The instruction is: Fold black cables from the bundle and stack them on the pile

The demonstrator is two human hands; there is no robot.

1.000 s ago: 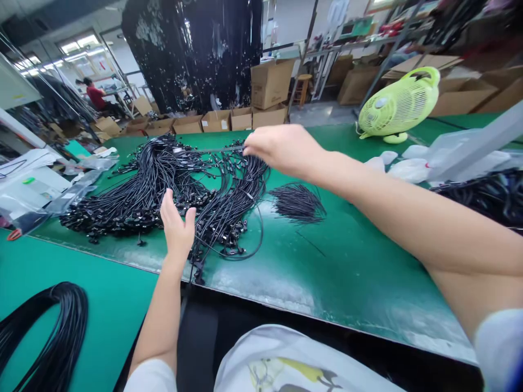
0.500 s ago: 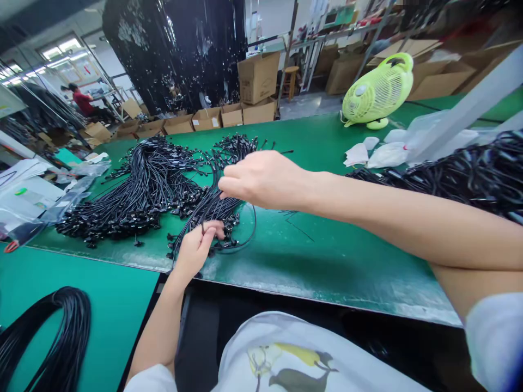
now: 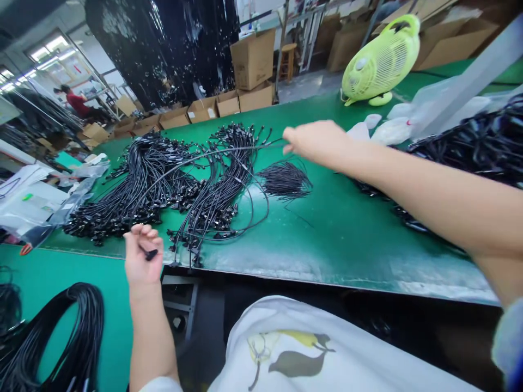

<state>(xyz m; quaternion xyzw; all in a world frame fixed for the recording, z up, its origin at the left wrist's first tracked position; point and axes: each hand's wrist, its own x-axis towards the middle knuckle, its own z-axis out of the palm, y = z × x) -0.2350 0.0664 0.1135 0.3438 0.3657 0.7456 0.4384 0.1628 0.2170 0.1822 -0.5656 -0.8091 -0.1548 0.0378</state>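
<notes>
A single black cable (image 3: 175,167) stretches above the bench between my hands. My left hand (image 3: 143,256), palm up with curled fingers, holds one end, and a small black connector (image 3: 151,254) shows against the palm. At the other end, the fingers of my right hand (image 3: 316,141) are pinched on the cable; that hand is slightly blurred. Beneath the stretched cable lie a large heap of black cables (image 3: 143,185) and a narrower bundle of cables (image 3: 226,188) with connectors at its ends. A pile of thin black strips (image 3: 286,179) rests below my right hand.
A green fan (image 3: 379,62) and plastic bags (image 3: 392,130) stand at the back right of the green bench (image 3: 343,234). More black cables (image 3: 482,147) are heaped at right. A coil of cable (image 3: 87,316) lies lower left. Cardboard boxes (image 3: 253,60) line the far edge.
My hands have moved apart: the left toward the lower left, the right up and to the right. One cable is now drawn out between them, and the strip pile is uncovered.
</notes>
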